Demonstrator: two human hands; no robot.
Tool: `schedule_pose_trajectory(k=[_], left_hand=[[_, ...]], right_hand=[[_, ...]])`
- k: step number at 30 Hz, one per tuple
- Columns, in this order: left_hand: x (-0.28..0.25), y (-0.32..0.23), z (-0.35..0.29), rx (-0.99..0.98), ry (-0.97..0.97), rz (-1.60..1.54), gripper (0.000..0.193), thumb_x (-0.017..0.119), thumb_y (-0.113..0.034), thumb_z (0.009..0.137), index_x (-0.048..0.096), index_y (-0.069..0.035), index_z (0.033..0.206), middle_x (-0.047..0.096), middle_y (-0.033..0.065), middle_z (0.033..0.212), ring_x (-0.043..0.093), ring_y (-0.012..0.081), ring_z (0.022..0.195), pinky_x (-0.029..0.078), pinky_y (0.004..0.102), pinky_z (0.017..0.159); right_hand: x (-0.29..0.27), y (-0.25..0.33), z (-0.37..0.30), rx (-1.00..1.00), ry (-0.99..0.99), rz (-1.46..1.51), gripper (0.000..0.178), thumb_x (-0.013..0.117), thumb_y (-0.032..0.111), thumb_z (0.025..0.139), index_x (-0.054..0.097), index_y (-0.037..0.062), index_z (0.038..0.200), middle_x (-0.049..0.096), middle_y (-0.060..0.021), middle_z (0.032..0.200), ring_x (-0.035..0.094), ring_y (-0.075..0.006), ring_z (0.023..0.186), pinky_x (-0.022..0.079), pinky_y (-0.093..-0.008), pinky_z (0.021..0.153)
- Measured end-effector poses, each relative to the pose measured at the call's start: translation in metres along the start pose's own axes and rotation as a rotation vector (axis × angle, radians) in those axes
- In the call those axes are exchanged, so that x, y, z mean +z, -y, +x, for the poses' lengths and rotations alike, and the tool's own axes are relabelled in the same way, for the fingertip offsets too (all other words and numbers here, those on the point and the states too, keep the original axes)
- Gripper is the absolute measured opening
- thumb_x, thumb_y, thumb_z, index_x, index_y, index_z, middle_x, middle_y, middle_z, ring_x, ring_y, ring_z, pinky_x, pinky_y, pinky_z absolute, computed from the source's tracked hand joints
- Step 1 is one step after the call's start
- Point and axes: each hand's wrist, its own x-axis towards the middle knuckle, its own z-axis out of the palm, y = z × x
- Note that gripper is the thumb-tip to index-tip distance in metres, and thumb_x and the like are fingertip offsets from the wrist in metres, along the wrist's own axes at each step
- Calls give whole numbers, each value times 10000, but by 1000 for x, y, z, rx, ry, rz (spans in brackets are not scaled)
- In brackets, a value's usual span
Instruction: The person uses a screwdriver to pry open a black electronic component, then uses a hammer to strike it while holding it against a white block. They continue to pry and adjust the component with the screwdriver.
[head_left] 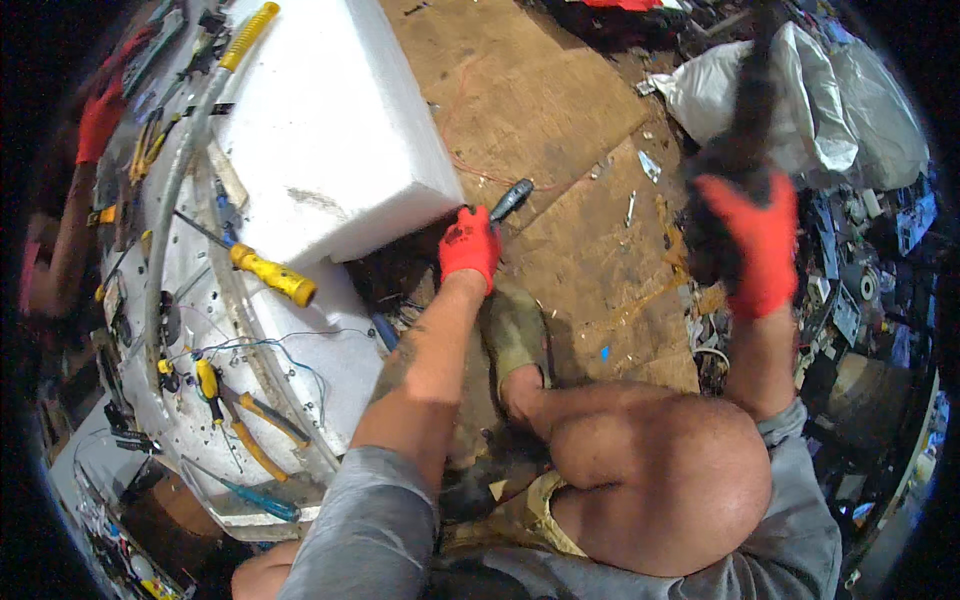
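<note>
At the near right corner of a white foam block [330, 130], my left hand [470, 248] in a red glove is closed. A dark-handled tool, like a screwdriver [513, 200], sticks out beside its fingers; its tip is hidden. My right hand [755, 240], also red-gloved, is raised at the right and smeared by motion. Its fingers close round a long dark tool [757, 95], too blurred to name. Below my hands, a shoe [517, 335] stands on the brown wooden board [590, 270].
Left of me, a white surface holds a yellow-handled screwdriver [272, 275], pliers [262, 435], a teal screwdriver [262, 500] and a grey hose [180, 200]. Another person's gloved hand [98, 120] is at the far left. White sacks [800, 100] and electronic scrap [850, 290] lie at the right.
</note>
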Motion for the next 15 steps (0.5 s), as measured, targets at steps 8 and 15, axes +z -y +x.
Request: schedule_pose_trajectory(k=[8,15], left_hand=[[-9,-6,2,36,37,36,295,619,-298,917,563,-98,1127,579,170,1153,626,364,1045,527,475,855],[-1,-18,14,-27,51,-31,284,614,-309,916,581,-110,1114,605,165,1148,625,382,1056,523,495,866]], right_hand=[[45,-174,-35,73,35,-349,406,705,251,796,625,33,1129,668,-134,922,648,-267,871,515,-380,775],[36,-125,1,187,240,-241,364,752,256,752,631,19,1001,647,-96,771,613,-199,659,504,-363,607]])
